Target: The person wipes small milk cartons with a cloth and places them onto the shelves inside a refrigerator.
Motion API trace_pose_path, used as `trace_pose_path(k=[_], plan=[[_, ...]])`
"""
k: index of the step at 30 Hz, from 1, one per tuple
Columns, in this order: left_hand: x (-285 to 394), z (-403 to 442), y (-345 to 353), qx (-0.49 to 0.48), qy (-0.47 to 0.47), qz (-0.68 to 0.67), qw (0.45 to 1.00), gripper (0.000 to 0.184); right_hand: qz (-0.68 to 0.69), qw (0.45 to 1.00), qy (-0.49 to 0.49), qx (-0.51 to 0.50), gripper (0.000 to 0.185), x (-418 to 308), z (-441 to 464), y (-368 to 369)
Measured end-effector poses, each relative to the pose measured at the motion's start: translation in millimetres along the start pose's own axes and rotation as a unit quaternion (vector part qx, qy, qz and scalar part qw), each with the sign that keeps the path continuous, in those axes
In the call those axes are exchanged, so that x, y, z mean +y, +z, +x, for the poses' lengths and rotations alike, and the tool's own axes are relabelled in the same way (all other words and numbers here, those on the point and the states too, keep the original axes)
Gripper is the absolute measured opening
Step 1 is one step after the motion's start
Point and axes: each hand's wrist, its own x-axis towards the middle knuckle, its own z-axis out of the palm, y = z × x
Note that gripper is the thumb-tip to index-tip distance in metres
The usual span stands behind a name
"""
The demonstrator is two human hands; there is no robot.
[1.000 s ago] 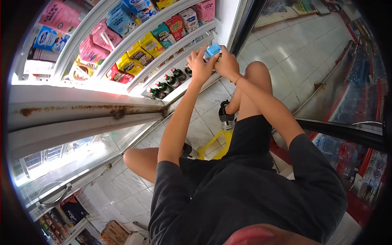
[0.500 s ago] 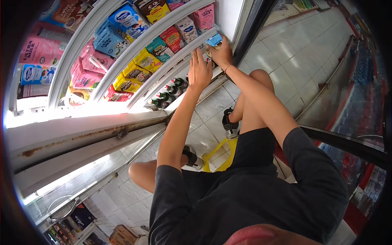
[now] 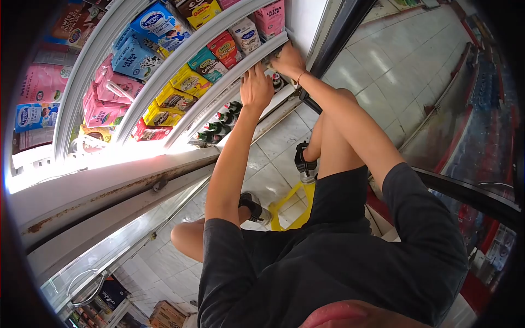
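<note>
- Head view: left hand [image 3: 257,89] at the white shelf rail's [image 3: 232,75] lower edge, fingers nearly straight; grip impossible to tell.
- Right hand [image 3: 287,59] by the rail's far end, curled; fingertips hidden, grip unclear.
- Above the rail, drink cartons [image 3: 226,49]; below it, dark bottles [image 3: 220,128].

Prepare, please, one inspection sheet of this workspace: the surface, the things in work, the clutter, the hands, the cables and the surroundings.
Surface: shelves with a white rail along the front.
Job's things: cartons in rows; bottles below them.
Clutter: cardboard box at lower left of the picture.
Left hand: fingers at the rail; grip cannot be told.
Right hand: beside it, fingertips hidden; any held thing is unclear.
Cables: nothing seen for certain.
Surroundings: tiled floor; rust on the frame at left.
</note>
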Motion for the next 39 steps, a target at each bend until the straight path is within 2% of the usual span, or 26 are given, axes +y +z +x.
trace_pose_path(k=[2, 5, 9, 14, 18, 20, 21, 23, 27, 29, 33, 36, 38, 39], plan=[[-3, -3, 4, 0.045, 0.04, 0.002, 0.998, 0.076, 0.012, 1.0, -0.013, -0.006, 0.073, 1, -6, 1], [-5, -8, 4, 0.057, 0.066, -0.007, 0.996, 0.079, 0.059, 0.998, -0.02, 0.008, 0.072, -2, -13, 1], [-6, -15, 0, 0.029, 0.06, -0.004, 0.998, 0.082, 0.047, 0.999, -0.001, 0.018, 0.071, -5, -33, -3], [-7, -21, 4, 0.046, 0.088, -0.019, 0.995, 0.081, 0.004, 0.996, -0.086, 0.025, 0.071, -10, -52, -16], [-3, -27, 10, 0.055, 0.097, -0.049, 0.993, 0.079, -0.004, 0.994, -0.111, 0.016, 0.068, -10, -55, -19], [4, -32, 7, 0.023, 0.069, -0.146, 0.987, 0.077, 0.011, 0.995, -0.095, -0.003, 0.066, -21, -64, -28], [7, -33, 10, 0.026, 0.068, -0.146, 0.987, 0.077, 0.011, 0.995, -0.098, -0.004, 0.066, -21, -64, -27], [12, -35, 15, 0.101, 0.085, -0.242, 0.961, 0.072, 0.017, 0.997, -0.075, -0.007, 0.064, -22, -65, -22], [17, -36, 15, 0.131, 0.048, -0.296, 0.945, 0.071, 0.027, 0.997, -0.067, 0.007, 0.064, -24, -68, -12], [15, -38, 8, 0.099, 0.018, -0.327, 0.94, 0.069, 0.058, 0.992, -0.102, 0.045, 0.063, -18, -68, -4], [15, -52, -12, 0.134, 0.024, -0.3, 0.944, 0.065, 0.078, 0.974, -0.178, 0.117, 0.067, -9, -78, -7], [12, -79, -21, 0.181, 0.001, -0.284, 0.942, 0.063, 0.083, 0.975, -0.188, 0.087, 0.067, -2, -94, -22], [14, -101, -36, 0.191, -0.06, -0.361, 0.911, 0.056, 0.072, 0.974, -0.199, 0.083, 0.066, -11, -115, -41], [15, -112, -42, 0.205, -0.06, -0.388, 0.896, 0.054, 0.086, 0.977, -0.194, 0.016, 0.065, -21, -132, -56]])
